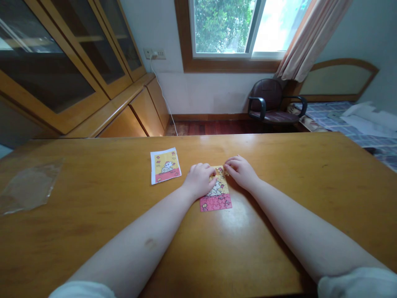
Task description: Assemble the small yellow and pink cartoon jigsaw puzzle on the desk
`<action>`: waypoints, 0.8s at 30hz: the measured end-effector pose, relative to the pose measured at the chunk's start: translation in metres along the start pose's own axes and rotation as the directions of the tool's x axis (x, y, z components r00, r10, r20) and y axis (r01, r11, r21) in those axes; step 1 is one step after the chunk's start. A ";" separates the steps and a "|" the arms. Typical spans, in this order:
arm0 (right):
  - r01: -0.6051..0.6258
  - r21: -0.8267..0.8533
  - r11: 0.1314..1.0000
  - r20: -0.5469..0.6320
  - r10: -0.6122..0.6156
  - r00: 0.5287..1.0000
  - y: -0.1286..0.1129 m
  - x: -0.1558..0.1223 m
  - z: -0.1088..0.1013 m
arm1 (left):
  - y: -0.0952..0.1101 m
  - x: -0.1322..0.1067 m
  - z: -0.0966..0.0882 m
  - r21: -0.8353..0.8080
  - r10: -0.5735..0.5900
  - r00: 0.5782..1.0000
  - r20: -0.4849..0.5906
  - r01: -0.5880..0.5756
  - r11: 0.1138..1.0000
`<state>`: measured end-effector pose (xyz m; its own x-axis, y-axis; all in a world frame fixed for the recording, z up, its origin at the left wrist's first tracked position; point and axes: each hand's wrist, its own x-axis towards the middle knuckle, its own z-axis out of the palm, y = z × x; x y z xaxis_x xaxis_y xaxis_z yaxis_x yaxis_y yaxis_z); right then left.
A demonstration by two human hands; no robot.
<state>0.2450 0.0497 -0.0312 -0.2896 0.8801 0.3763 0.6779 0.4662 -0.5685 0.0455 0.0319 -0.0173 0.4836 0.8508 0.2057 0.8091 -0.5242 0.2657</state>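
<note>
A small jigsaw puzzle (216, 203), yellow above and pink below with white cartoon animals, lies flat on the wooden table. My left hand (199, 181) rests over its upper left side, fingers curled and thumb bent in. Whatever sits between those fingertips is too small to make out. At the puzzle's upper right corner, my right hand (241, 171) pinches with thumb and fingers. A small pale puzzle piece (227, 172) shows at these fingertips. Both hands cover parts of the picture's upper half.
A printed picture card (166, 166) with the same design lies left of the puzzle. Farther left is a clear plastic bag (29, 186). Beyond the table (198, 256) stand a glass-door cabinet (102, 78), an armchair (271, 103) and a bed (335, 111).
</note>
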 end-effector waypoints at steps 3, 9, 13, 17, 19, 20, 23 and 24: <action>0.003 -0.008 1.000 0.002 -0.003 1.000 0.000 0.000 0.000 | 0.000 0.001 0.000 0.000 -0.022 1.000 -0.013 0.022 1.000; 0.003 -0.009 1.000 -0.003 -0.003 1.000 -0.002 0.001 0.001 | 0.000 0.002 0.003 0.010 -0.059 0.998 -0.018 0.059 0.998; -0.002 -0.008 1.000 0.000 0.002 1.000 -0.003 0.000 0.001 | -0.001 0.003 0.004 0.006 -0.056 0.998 -0.026 0.056 0.998; 0.001 -0.017 1.000 0.002 -0.001 1.000 -0.003 0.000 0.000 | -0.001 0.004 0.003 -0.009 -0.061 0.998 -0.022 0.061 0.998; 0.004 -0.021 1.000 0.002 -0.004 1.000 -0.003 0.001 0.001 | 0.000 0.004 0.003 -0.011 -0.079 0.997 -0.015 0.078 0.997; 0.005 -0.021 1.000 0.004 -0.005 1.000 -0.003 0.001 0.001 | 0.000 0.004 0.002 -0.010 -0.088 0.996 -0.010 0.088 0.996; 0.007 -0.012 1.000 0.004 -0.007 1.000 -0.003 0.001 0.001 | 0.000 0.005 0.002 -0.008 -0.102 0.995 0.001 0.102 0.995; 0.006 -0.009 1.000 0.003 -0.006 1.000 -0.003 0.000 0.001 | 0.000 0.005 0.002 -0.011 -0.102 0.995 0.000 0.102 0.995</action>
<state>0.2423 0.0488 -0.0300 -0.2957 0.8777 0.3772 0.6824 0.4704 -0.5595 0.0482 0.0361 -0.0180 0.3982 0.9000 0.1772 0.8505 -0.4346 0.2961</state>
